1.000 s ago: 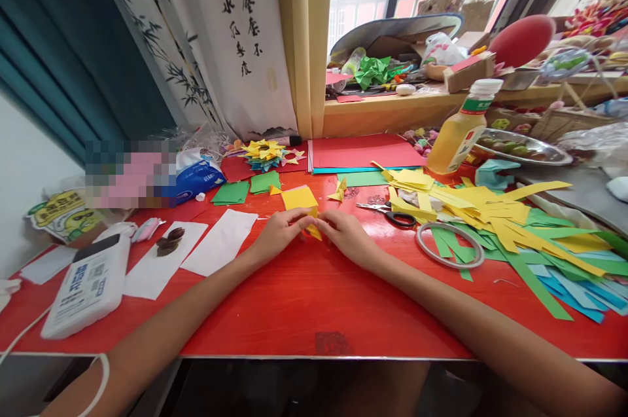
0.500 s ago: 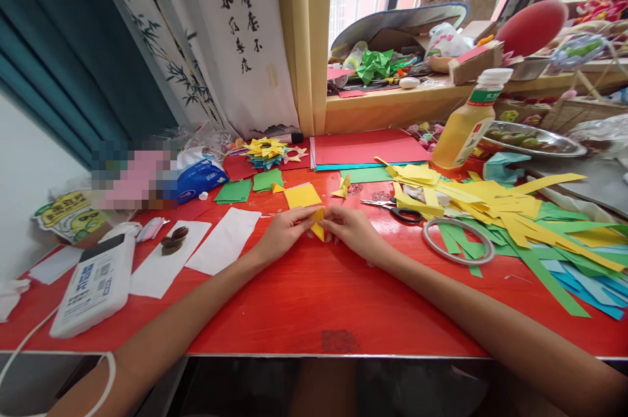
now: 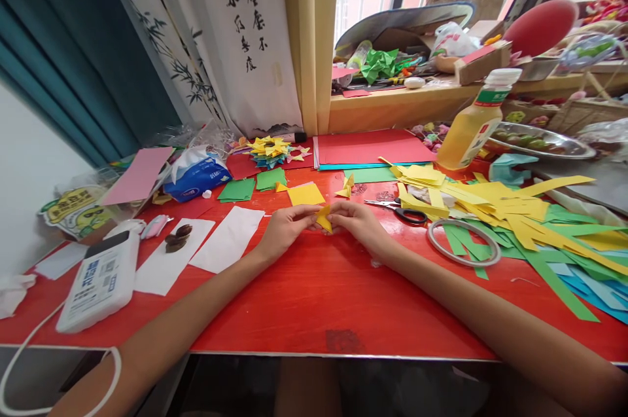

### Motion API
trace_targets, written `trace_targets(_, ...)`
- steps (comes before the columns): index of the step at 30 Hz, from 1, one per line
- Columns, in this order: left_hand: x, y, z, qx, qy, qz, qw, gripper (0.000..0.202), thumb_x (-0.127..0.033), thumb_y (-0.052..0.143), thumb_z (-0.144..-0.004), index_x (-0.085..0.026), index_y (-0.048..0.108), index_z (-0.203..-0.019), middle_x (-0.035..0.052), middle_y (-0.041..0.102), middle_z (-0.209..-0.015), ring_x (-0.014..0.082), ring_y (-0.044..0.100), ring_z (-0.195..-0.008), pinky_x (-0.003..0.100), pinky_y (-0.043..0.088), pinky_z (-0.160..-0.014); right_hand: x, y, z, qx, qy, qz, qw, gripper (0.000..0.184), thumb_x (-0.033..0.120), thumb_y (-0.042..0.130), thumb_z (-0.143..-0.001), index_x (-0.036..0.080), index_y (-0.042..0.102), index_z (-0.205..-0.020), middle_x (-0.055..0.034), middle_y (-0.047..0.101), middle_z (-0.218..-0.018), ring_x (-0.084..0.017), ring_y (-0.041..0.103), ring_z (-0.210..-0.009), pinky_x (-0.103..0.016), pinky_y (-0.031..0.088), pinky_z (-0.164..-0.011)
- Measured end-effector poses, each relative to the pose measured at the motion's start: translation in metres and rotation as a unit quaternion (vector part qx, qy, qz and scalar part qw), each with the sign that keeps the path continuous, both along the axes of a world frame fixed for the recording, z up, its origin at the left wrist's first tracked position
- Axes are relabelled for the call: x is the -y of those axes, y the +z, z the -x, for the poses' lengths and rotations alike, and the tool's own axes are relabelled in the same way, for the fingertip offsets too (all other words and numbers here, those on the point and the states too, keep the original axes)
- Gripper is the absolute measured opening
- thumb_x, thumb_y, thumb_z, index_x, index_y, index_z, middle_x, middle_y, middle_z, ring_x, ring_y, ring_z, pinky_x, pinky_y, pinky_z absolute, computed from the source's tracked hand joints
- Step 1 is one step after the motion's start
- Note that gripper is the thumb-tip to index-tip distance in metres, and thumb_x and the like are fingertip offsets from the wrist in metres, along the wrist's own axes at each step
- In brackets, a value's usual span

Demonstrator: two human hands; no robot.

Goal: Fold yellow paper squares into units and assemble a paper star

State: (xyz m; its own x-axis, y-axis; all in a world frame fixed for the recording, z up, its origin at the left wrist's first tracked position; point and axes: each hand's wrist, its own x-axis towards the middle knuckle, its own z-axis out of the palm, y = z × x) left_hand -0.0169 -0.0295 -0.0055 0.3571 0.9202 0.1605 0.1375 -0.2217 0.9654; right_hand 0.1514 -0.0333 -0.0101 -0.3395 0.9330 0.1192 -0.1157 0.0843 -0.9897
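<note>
Yellow folded paper piece (image 3: 324, 218) is pinched btwn fingers of left hand (image 3: 284, 228) & right hand (image 3: 358, 224) over red counter (image 3: 314, 299); uneven pull could skew its crease.

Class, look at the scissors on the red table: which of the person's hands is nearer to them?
Right. The right hand lies just left of the scissors, not touching; the left hand is farther off, beyond the folded yellow paper both pinch.

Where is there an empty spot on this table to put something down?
The red table is bare between the arms, from the left hand and right hand to the front edge. Crowded: paper strips, tape ring, scissors at right; white sheets at left.
</note>
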Motion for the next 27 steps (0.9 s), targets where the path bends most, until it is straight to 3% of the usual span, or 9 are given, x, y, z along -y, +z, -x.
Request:
trace_targets(5, 0.0051, 0.006, 0.0029, -0.088, 0.004, -0.131, 0.987, 0.024, -0.026, 0.051, -0.076, -0.019, 0.062, -0.097, 0.0041, 0.063, -0.088, 0.0133, 0.058, -0.077, 0.025, 0.046, -0.071, 0.0005, 0.0003, -0.0016, -0.057, 0.01, 0.06, 0.997, 0.007, 0.021, 0.056, -0.07, 0.015, 0.055, -0.074, -0.0008, 0.061, -0.072, -0.012, 0.059, -0.063, -0.026, 0.049, -0.065)
trace_targets(12, 0.0083, 0.0093, 0.0069, -0.241, 0.01, -0.296, 0.924, 0.027, -0.019, 0.045, -0.079, -0.024, 0.06, -0.101, 0.0026, 0.06, -0.083, 0.0111, 0.054, -0.074, 0.022, 0.041, -0.067, -0.0023, -0.0011, -0.0059, -0.064, 0.058, 0.097, 0.992, 0.011, 0.021, 0.051, -0.075, 0.015, 0.057, -0.082, -0.0046, 0.062, -0.08, -0.013, 0.061, -0.071, -0.029, 0.049, -0.076)
trace_targets(18, 0.0066, 0.0053, 0.0082, -0.255, 0.026, -0.324, 0.911, 0.027, -0.018, 0.044, -0.08, -0.023, 0.059, -0.102, 0.0028, 0.058, -0.082, 0.0107, 0.053, -0.073, 0.022, 0.041, -0.066, -0.0019, 0.0029, -0.008, -0.026, 0.088, 0.087, 0.992, 0.019, 0.023, 0.055, -0.073, 0.015, 0.058, -0.09, -0.006, 0.061, -0.094, -0.014, 0.058, -0.086, -0.026, 0.045, -0.081)
trace_targets(27, 0.0072, 0.005, 0.0055, -0.26, 0.026, -0.323, 0.909, 0.027, -0.018, 0.041, -0.081, -0.019, 0.059, -0.101, 0.004, 0.058, -0.086, 0.011, 0.053, -0.075, 0.022, 0.04, -0.068, -0.0005, 0.0031, -0.0087, 0.017, 0.084, 0.056, 0.995, 0.027, 0.016, 0.056, -0.07, 0.018, 0.056, -0.096, -0.0023, 0.063, -0.087, -0.012, 0.058, -0.081, -0.025, 0.044, -0.078)
